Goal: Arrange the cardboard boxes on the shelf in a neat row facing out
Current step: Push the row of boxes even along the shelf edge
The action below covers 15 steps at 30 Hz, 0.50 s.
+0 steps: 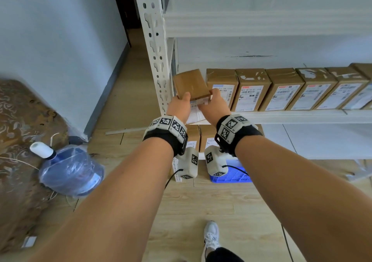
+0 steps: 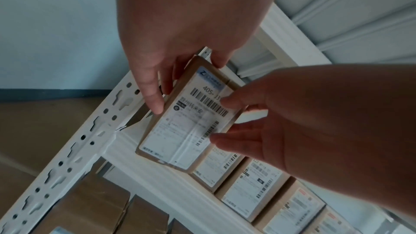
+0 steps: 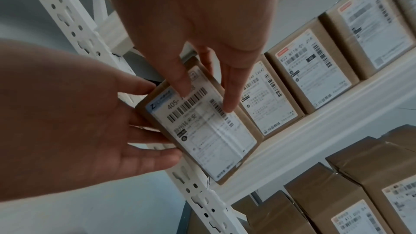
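Between both hands (image 1: 198,105), tilted cardboard box (image 1: 191,84) at shelf (image 1: 302,115) end.

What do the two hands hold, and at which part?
One cardboard box: left hand grips its left edge, right hand its right edge, fingers over the labelled front.

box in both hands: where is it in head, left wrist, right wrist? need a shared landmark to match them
Head: the held box is upper centre, at the left end of the shelf row, between left hand and right hand.
Left wrist: centre, label facing the camera, tilted.
Right wrist: centre, label facing the camera, tilted.
Shared landmark: the white perforated upright, just left of the box in each view.
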Each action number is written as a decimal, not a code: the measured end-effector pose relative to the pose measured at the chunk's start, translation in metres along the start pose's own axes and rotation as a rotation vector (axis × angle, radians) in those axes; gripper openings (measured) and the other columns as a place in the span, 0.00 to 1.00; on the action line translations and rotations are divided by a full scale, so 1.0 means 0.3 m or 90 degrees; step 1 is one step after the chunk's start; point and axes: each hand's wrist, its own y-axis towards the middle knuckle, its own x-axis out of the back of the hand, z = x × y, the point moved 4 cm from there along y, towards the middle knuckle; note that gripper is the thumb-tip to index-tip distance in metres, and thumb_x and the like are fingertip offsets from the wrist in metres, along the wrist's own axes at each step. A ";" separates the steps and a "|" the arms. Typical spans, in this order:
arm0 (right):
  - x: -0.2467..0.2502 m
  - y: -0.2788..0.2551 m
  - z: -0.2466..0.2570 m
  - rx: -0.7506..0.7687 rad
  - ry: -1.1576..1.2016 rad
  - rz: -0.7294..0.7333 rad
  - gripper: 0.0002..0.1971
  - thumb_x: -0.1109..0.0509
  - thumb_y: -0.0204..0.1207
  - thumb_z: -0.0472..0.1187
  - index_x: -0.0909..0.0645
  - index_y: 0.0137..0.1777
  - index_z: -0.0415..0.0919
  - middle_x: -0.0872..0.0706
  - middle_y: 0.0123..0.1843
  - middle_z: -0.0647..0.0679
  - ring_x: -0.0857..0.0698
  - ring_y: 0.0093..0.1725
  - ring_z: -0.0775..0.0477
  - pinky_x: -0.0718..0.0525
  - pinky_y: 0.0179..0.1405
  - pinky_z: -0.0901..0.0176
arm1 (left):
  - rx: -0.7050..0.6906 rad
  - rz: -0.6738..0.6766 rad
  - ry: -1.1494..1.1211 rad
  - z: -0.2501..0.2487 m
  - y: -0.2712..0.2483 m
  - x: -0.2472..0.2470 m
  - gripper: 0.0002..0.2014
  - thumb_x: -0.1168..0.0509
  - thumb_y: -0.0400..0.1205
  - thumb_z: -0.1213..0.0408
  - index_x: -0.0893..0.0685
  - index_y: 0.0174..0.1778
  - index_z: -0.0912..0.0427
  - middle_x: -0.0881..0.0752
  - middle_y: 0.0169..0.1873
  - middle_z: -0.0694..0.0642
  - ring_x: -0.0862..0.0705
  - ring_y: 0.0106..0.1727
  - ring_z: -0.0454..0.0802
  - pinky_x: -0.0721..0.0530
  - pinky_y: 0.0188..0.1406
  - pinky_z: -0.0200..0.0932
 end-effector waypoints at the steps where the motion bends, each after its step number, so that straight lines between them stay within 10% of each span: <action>1: -0.007 0.021 -0.003 -0.004 -0.004 0.008 0.22 0.36 0.77 0.34 0.34 0.71 0.40 0.19 0.59 0.43 0.21 0.48 0.45 0.25 0.40 0.58 | 0.007 -0.013 0.013 -0.002 0.026 -0.007 0.28 0.50 0.82 0.42 0.25 0.68 0.58 0.18 0.59 0.59 0.18 0.57 0.61 0.17 0.60 0.59; 6: -0.030 0.133 -0.025 -0.028 -0.069 0.072 0.23 0.38 0.74 0.34 0.29 0.70 0.37 0.25 0.66 0.38 0.23 0.48 0.44 0.23 0.44 0.56 | 0.076 -0.053 0.041 0.039 0.197 -0.069 0.31 0.50 0.79 0.41 0.25 0.69 0.59 0.19 0.62 0.65 0.15 0.58 0.66 0.11 0.51 0.59; 15: -0.009 0.258 -0.010 0.049 -0.083 0.046 0.18 0.41 0.78 0.32 0.28 0.68 0.39 0.17 0.56 0.41 0.19 0.46 0.44 0.24 0.41 0.56 | 0.091 -0.170 0.072 -0.036 0.295 -0.096 0.24 0.48 0.88 0.54 0.32 0.75 0.67 0.26 0.71 0.67 0.24 0.70 0.66 0.25 0.66 0.54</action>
